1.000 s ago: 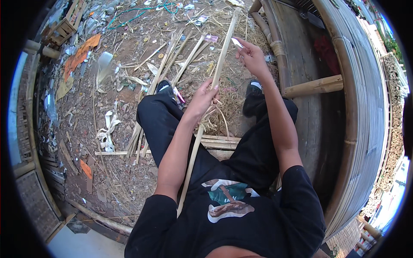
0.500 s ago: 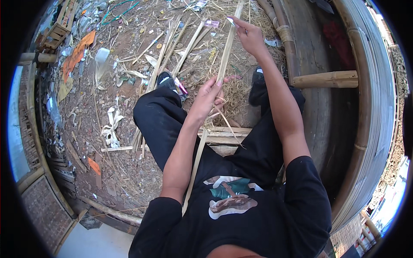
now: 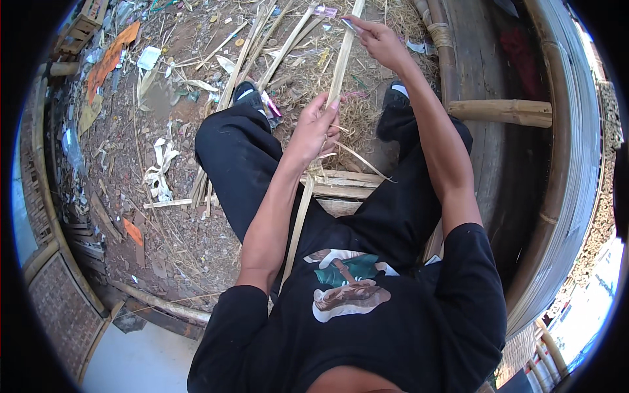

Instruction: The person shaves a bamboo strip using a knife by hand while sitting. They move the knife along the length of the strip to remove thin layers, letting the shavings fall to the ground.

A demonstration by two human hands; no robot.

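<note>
A long, pale bamboo strip (image 3: 341,60) slants from the top of the picture down toward my lap. Closed around its middle is my left hand (image 3: 310,131), thumb lying along it. Farther up, my right hand (image 3: 381,46) pinches a small, thin blade (image 3: 349,25), its pale edge against the strip. Most of the blade's handle is hidden by the fingers. A thin curled shaving (image 3: 359,157) hangs below my left hand. Another length of pale strip (image 3: 298,229) runs below that hand, beside my left forearm; whether both are one piece I cannot tell.
Between my knees lie split bamboo pieces (image 3: 344,185). Several more strips (image 3: 288,47) lie beyond my left shoe (image 3: 246,95). Litter, straw and an orange scrap (image 3: 113,59) cover the ground. A bamboo frame with a crossbar (image 3: 501,112) stands close on my right.
My right hand with the blade has come slightly nearer to my left hand along the strip. The hanging shaving has swung right. The whole view has shifted a little.
</note>
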